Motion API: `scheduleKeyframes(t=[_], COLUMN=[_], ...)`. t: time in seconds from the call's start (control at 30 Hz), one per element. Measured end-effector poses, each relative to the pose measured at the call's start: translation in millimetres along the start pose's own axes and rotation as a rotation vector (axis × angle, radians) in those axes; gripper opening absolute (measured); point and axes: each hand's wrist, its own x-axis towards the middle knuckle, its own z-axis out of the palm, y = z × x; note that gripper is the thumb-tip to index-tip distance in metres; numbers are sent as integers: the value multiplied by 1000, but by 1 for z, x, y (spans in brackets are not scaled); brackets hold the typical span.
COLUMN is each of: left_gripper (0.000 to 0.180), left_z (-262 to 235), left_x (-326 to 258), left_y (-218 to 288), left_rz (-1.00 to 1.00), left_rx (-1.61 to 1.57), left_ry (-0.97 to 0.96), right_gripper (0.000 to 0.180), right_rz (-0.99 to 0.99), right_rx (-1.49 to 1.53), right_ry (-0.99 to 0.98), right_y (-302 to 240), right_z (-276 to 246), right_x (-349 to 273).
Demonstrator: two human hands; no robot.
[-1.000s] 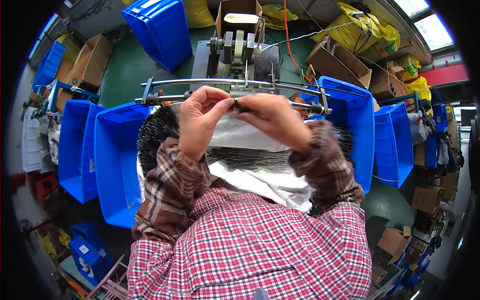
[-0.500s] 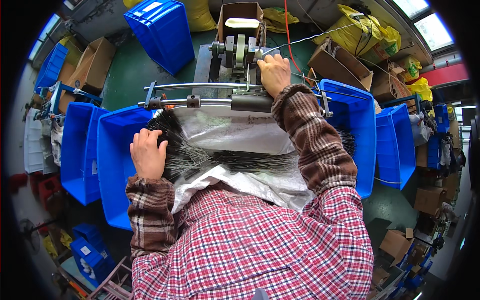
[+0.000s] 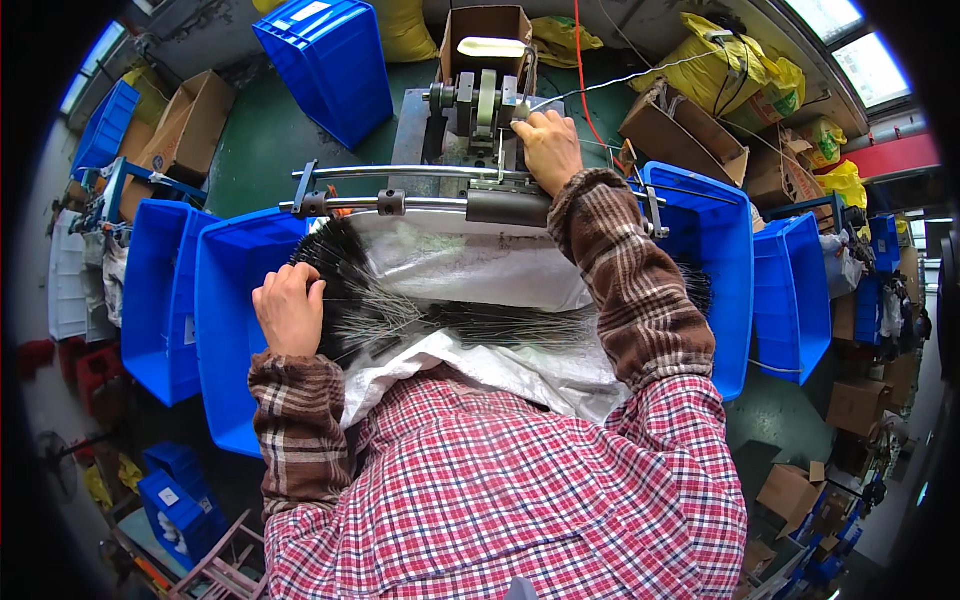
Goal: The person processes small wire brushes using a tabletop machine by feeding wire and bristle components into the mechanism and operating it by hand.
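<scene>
A large heap of thin dark wires (image 3: 380,305) lies before me on a white woven sheet (image 3: 470,262). At the heap's left edge is my left hand (image 3: 290,312), fingers curled and thumb drawn in near the wire ends; whatever it pinches is too fine to make out. My right hand (image 3: 552,152) is closed beside a small bench machine with a pale upright wheel (image 3: 487,100). Its fingertips are bent in just right of the wheel, and what they grip is hidden. A metal rod with a dark sleeve (image 3: 508,207) runs crosswise under my right wrist.
Blue bins flank me at left (image 3: 228,340) and right (image 3: 735,290). Beyond the machine stand a tall blue bin (image 3: 335,75) and an open cardboard box (image 3: 487,25). A red hose (image 3: 580,70) and a white cable (image 3: 640,72) run near the machine's right side.
My left hand has shifted slightly left, its thumb closer to the fingers. The right hand stays at the machine, almost unmoved.
</scene>
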Motion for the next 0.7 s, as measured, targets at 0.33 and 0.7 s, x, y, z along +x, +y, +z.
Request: scheduleKeyframes(t=[0.33, 0.7], left_gripper=[6, 6], left_z=[-50, -95], left_x=[6, 7], left_y=[-3, 18], left_rz=[-37, 0], left_rx=[-528, -872], left_ry=[99, 260], right_gripper=[40, 32], right_rz=[234, 156], right_rx=[-114, -39], right_ry=[11, 4], right_y=[-10, -61], right_z=[-32, -7], right_x=[-36, -2])
